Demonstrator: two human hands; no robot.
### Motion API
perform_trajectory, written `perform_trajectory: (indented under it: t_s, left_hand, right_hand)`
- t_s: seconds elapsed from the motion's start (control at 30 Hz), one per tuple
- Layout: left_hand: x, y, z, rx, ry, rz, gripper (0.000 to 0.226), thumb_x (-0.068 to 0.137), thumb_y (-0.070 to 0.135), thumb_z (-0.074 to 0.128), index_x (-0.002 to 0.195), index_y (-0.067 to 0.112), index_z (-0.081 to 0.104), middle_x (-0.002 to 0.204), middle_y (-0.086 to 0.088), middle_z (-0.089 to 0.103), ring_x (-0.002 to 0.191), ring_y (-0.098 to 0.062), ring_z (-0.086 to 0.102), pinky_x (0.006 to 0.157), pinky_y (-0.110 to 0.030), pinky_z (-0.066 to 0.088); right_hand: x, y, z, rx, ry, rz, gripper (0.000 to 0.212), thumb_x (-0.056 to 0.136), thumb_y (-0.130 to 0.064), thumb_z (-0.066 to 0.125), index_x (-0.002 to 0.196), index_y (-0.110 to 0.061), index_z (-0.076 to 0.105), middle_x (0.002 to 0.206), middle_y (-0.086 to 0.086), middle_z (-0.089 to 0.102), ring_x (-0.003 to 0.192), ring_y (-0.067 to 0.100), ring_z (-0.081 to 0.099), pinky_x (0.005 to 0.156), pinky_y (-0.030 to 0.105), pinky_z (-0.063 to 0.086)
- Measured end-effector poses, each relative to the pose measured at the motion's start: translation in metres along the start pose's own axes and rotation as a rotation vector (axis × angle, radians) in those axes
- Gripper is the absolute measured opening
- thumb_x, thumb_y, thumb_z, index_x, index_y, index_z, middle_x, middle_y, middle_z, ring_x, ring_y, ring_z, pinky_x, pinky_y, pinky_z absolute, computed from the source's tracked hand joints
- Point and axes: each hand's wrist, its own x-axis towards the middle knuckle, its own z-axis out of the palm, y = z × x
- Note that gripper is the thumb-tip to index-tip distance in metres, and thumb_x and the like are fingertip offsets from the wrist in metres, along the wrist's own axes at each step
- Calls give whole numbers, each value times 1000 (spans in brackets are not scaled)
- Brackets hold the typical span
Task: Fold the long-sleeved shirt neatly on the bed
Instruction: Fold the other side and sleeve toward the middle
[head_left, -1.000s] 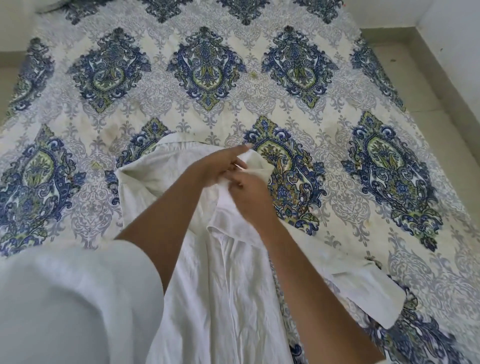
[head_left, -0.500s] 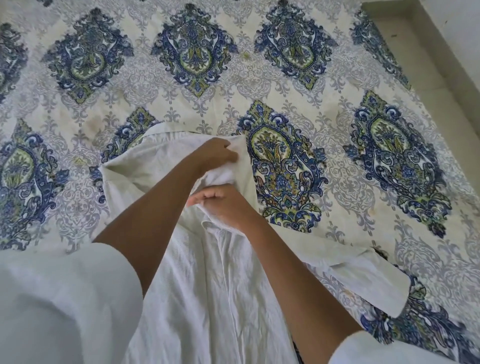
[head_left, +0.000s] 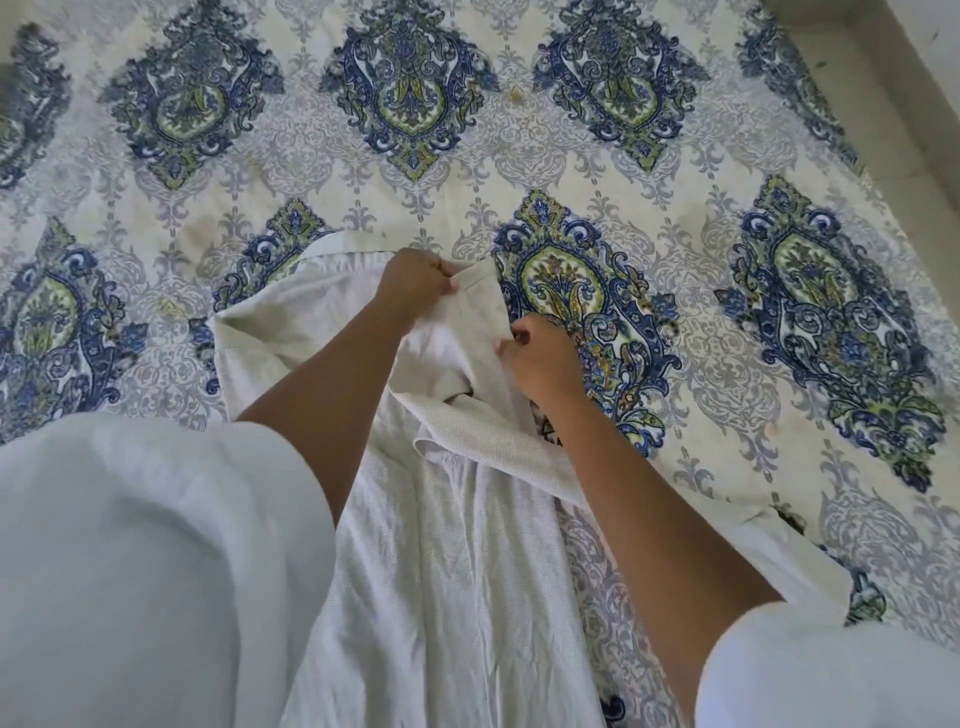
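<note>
The near end of the white long-sleeved shirt (head_left: 441, 571) runs off the bottom edge of the view, so its hem cannot be seen. The person's own white left sleeve (head_left: 130, 571) and left forearm cover much of the shirt's left side. Only one sleeve of the shirt (head_left: 779, 551) can be made out. It passes partly behind the right forearm and ends in a cuff at the lower right, close to the person's right sleeve (head_left: 831, 680). The other shirt sleeve cannot be told apart among the bunched folds.

The shirt lies on the bed (head_left: 571, 171), on a sheet printed with blue and green medallions. Its long axis runs from the person towards the far side. The collar end points away and leans a little to the left. The visible sleeve slants out to the right of the body.

Both hands meet at the far end, on a raised flap of cloth (head_left: 480, 312). The left hand (head_left: 413, 283) has its fingers curled and pinches the flap's upper corner. The right hand (head_left: 543, 358) is closed on the flap's lower edge, just beside the left. Its fingertips are tucked into the cloth and hidden.

A pale strip of floor (head_left: 904, 135) shows past the bed at the upper right.
</note>
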Motion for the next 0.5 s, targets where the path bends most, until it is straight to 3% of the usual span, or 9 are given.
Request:
perform_trajectory:
  t_s: [0.1,0.27,0.37,0.43,0.5]
  left_hand:
    - [6,-11,8,118,37,4,18,82,9,65,99,4,69,105,-13,67,93,-25,60,72,-28,43]
    - [-19,-10,18,256,90,98,26,89,24,57,110,9,59,107,-5,61,96,-21,57,74,-29,41]
    - [-64,-21,15,339,315,248,29,90,17,50,116,7,56,120,-10,55,110,-27,49,89,-36,40]
    - [-99,-35,14,384,429,355,29,87,11,50,114,7,57,119,-10,55,110,-29,47,87,-35,37]
    - [-129,-49,16,402,443,421,29,83,9,50,110,8,60,117,-9,57,110,-30,48,86,-35,38]
  right_hand:
    - [4,4,9,-87,47,6,10,90,-16,51,99,-11,54,90,5,58,81,25,54,69,33,41]
    - [-3,2,2,137,13,34,16,88,-16,56,101,-7,55,87,4,55,79,21,51,70,32,41]
    - [-30,13,-11,243,34,26,17,90,-18,57,104,-8,56,93,2,57,85,19,55,78,35,46]
    - [-51,32,-17,193,-71,32,20,91,-22,56,107,-10,57,102,4,59,93,19,56,87,36,46]
    - [-69,53,-23,74,-198,63,22,91,-26,55,111,-16,57,108,2,58,104,21,54,96,40,44]
